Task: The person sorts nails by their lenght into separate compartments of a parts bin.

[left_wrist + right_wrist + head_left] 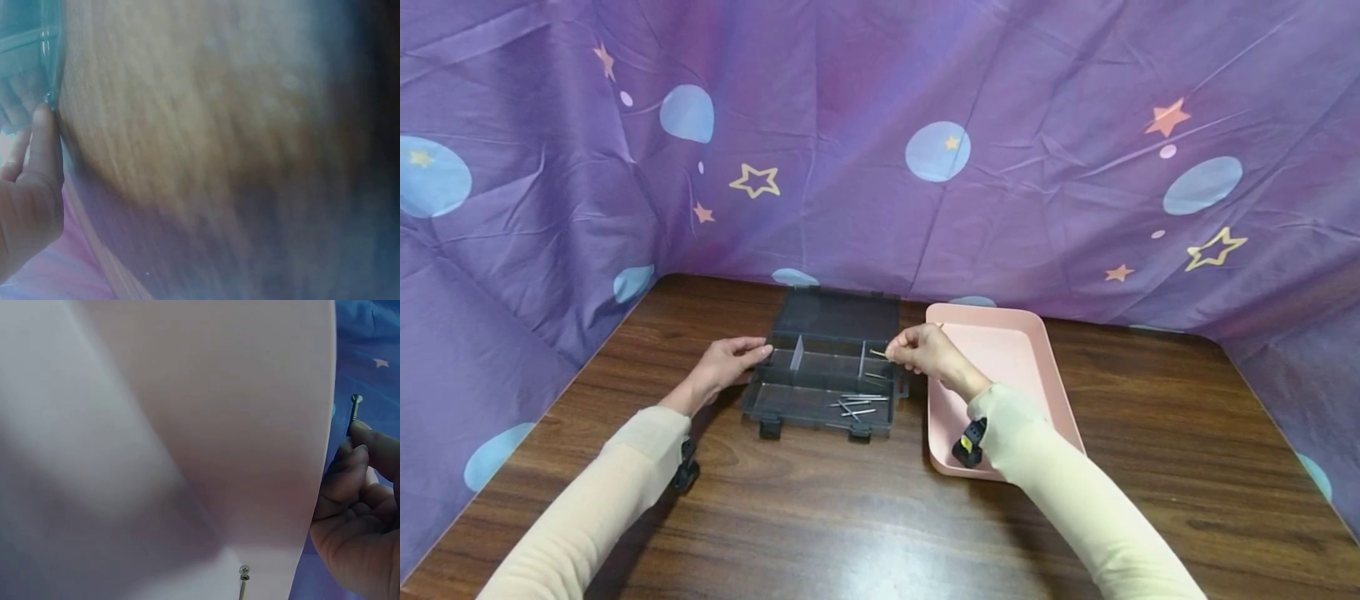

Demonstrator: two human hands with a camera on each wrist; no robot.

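My right hand point(925, 348) pinches a small brass-coloured screw point(355, 407) between thumb and fingertips, its head pointing away from the hand. It is held over the back right compartment of a dark translucent organizer box point(831, 423), whose lid point(837, 315) lies open toward the back. At the box's left end, my left hand point(730, 363) rests against the wall with fairly straight fingers. In the left wrist view, a fingertip touches the box's corner, and other fingers show through the plastic. Several slim silver metal pieces point(857, 403) lie in the long front compartment.
A pink tray point(1063, 392) stands right of the box, beneath my right forearm. Another screw point(244, 572) is in its corner. Brown wooden table point(820, 517) surrounds both containers. A purple curtain point(865, 225) hangs along the table's back and sides.
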